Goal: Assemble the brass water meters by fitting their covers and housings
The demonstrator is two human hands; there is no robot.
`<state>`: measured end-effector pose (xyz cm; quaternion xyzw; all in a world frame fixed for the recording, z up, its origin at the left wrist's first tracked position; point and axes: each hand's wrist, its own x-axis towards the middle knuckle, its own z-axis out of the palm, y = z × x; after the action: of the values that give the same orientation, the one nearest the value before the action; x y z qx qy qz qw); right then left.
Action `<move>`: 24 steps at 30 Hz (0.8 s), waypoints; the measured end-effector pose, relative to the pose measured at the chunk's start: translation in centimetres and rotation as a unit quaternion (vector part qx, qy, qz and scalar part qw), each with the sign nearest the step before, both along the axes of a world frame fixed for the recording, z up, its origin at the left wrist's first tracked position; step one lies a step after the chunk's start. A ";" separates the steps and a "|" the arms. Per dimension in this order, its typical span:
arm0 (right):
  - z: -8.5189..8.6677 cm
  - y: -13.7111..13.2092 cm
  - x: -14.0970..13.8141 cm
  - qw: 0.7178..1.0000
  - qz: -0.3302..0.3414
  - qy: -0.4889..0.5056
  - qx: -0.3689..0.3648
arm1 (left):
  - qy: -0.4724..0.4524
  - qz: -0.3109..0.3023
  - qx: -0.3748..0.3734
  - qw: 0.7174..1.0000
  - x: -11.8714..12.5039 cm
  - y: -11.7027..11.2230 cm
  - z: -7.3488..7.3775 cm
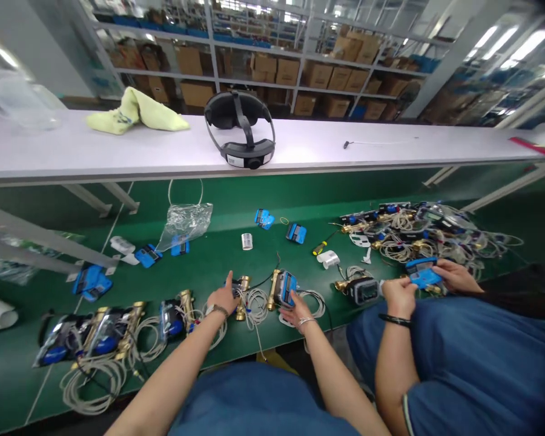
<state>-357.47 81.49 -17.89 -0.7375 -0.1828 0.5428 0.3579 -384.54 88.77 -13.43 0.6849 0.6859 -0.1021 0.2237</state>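
Note:
My left hand [224, 297] is closed over the dark head of a brass-bodied meter [241, 298], and its fingers partly hide it. In my right hand [297, 312] is the near side of another brass-bodied meter [283, 288] with a blue-edged display head, resting at the bench. Coiled grey cables [255, 303] lie between the two meters. Left of my left hand is a bagged meter [172, 318] with a brass pipe and a blue part. A dark cable runs between the meters near my hands.
At right a co-worker's hands [398, 297] hold a blue cover [422, 274]. Beyond lies a heap of cabled meters [404, 227]. Bagged meters [106, 333] line the left. Blue covers [296, 233], a label roll [246, 241] and a screwdriver [320, 247] lie ahead. A shelf [309, 145] overhangs the bench.

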 end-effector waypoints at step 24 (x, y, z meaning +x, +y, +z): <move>4.8 -1.0 -10.2 0.840 0.469 -0.269 0.052 | -0.003 0.136 -0.012 0.991 -7.0 -8.6 2.1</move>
<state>-367.63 80.48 -13.12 -0.6610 -0.6237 0.4159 0.0352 -391.50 80.19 -11.28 0.5827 0.7709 -0.0763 0.2457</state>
